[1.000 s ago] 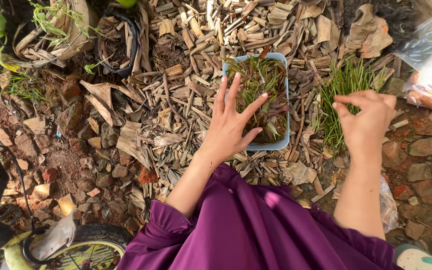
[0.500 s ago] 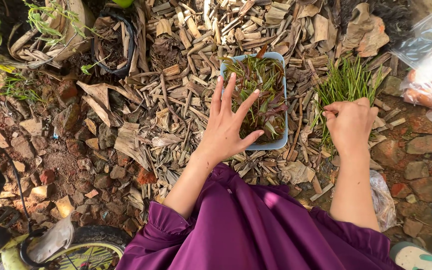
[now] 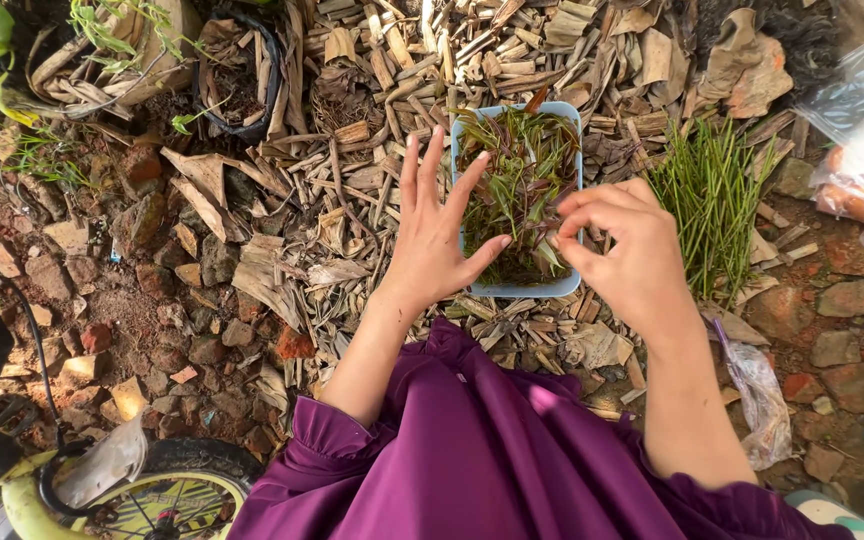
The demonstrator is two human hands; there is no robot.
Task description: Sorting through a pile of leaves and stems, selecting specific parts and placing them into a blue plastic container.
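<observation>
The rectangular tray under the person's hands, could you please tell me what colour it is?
Pale blue tray, seen in the head view.

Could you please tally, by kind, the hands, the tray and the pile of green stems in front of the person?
Hands: 2, the left hand spread at the tray's edge and the right hand pinched over it
Pale blue tray of red-green cuttings: 1
Pile of green stems on the ground: 1
Total: 4
</observation>
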